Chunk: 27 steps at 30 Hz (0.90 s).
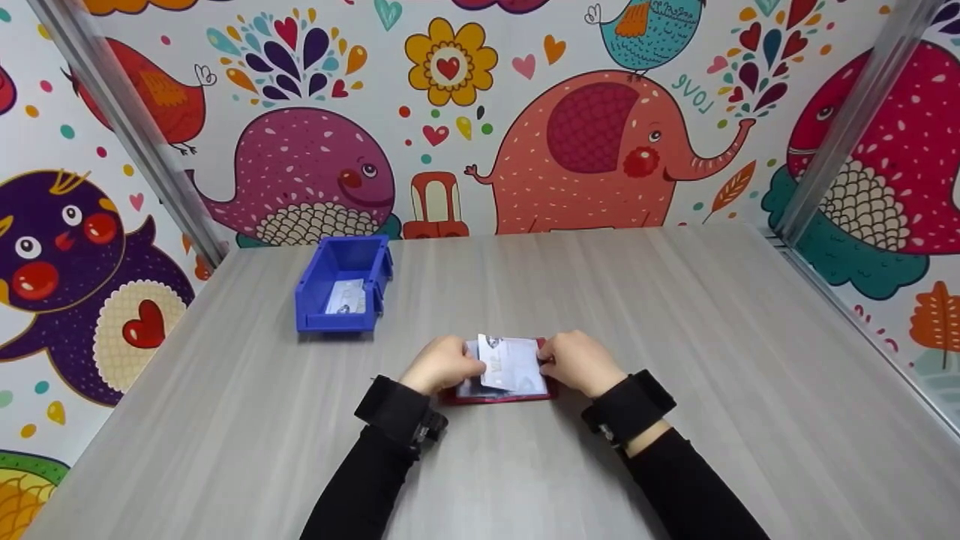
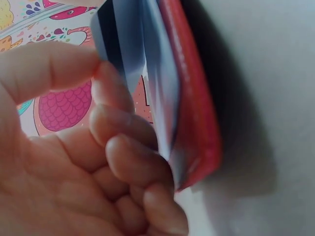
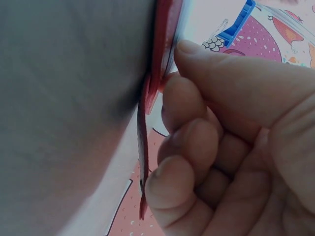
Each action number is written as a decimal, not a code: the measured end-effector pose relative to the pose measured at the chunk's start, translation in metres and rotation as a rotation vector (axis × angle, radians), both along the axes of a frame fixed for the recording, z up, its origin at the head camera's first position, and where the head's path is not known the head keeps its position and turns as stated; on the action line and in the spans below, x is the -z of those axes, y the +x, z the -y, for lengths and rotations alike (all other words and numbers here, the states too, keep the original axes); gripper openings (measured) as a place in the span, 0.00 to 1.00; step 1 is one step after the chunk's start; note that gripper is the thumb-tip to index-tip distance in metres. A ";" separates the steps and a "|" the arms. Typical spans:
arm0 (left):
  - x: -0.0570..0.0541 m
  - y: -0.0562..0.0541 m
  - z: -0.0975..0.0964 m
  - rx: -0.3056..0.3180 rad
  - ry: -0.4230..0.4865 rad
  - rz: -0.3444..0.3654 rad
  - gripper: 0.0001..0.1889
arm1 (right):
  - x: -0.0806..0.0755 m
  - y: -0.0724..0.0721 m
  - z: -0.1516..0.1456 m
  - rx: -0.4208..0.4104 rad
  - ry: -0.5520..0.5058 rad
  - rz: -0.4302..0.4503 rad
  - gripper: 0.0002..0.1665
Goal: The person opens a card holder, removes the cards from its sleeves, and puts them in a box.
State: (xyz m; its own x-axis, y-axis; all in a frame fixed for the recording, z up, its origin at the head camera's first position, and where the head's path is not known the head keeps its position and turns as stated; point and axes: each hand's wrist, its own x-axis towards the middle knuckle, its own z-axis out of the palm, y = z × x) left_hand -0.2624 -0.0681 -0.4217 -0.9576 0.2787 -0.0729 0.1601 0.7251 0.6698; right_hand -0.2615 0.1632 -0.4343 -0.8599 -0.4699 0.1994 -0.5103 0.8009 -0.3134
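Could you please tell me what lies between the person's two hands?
The head view shows a white card overlapping a red-edged holder between the left hand and the right hand.

The bin (image 1: 336, 322) stands on the far left part of the worktop (image 1: 720, 450), near the back wall (image 1: 517, 19), and in its front part lies a first card (image 1: 345, 292). Closer to the person, and more to the right, is the card holder (image 1: 495, 400), between the left hand (image 1: 441, 365) and the right hand (image 1: 581, 364). Over the card holder there is a second card (image 1: 514, 364), tilted, its left edge between the fingers of the left hand. The right hand is at the right edge of the card holder. Side walls (image 1: 45, 135) stand left and right of the worktop.
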 end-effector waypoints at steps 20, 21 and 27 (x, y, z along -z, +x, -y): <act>-0.003 -0.001 0.005 -0.055 -0.016 0.009 0.17 | -0.001 0.001 0.000 0.000 0.011 -0.016 0.18; -0.003 0.000 0.005 -0.057 -0.024 -0.003 0.17 | -0.001 0.001 0.000 -0.002 0.008 -0.017 0.18; -0.005 0.000 0.010 -0.073 -0.060 -0.048 0.17 | 0.000 0.000 -0.001 -0.009 -0.003 -0.018 0.19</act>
